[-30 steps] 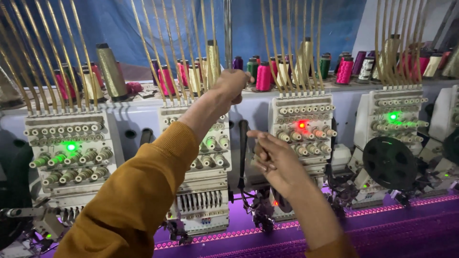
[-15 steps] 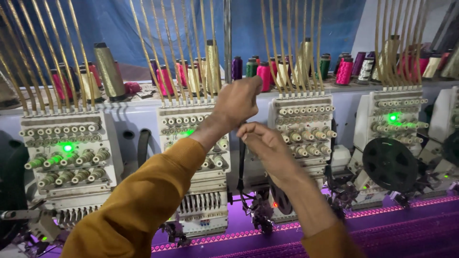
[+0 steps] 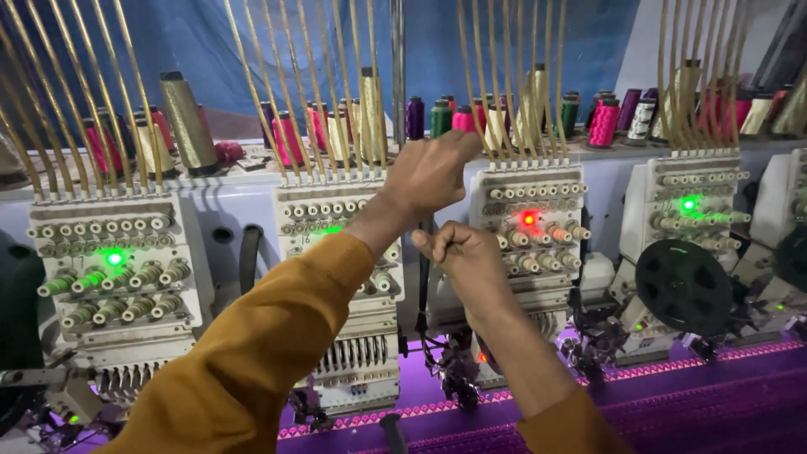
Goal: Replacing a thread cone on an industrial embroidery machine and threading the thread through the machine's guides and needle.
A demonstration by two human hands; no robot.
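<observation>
A long row of embroidery machine heads (image 3: pixel 118 277) is standing across my view, 4 of them showing clearly, each with a white front panel of knobs. Green lights are glowing on 3 of them and a red light (image 3: pixel 528 218) is glowing on the head (image 3: pixel 534 235) just right of my hands. A purple strip of fabric (image 3: pixel 672 395) is running along below the heads, lit violet. Behind the heads, a shelf (image 3: pixel 252 160) is carrying many thread cones in pink, gold, green and purple, and golden thread guide rods (image 3: pixel 336 92) are fanning upward from each head.

I am reaching my left arm, in a mustard sleeve (image 3: pixel 244 353), up and across the 2nd head. My left hand (image 3: pixel 433 176) is sitting at the base of the rods above the red-lit head, fingers curled narrow and touching the rods there; I cannot tell whether it is gripping a thread. My right hand (image 3: pixel 462 252) is hanging just below it, between the 2nd and 3rd heads, fingers pinched nearly closed, thumb against forefinger. Any thread between them is too fine for me to see.
</observation>
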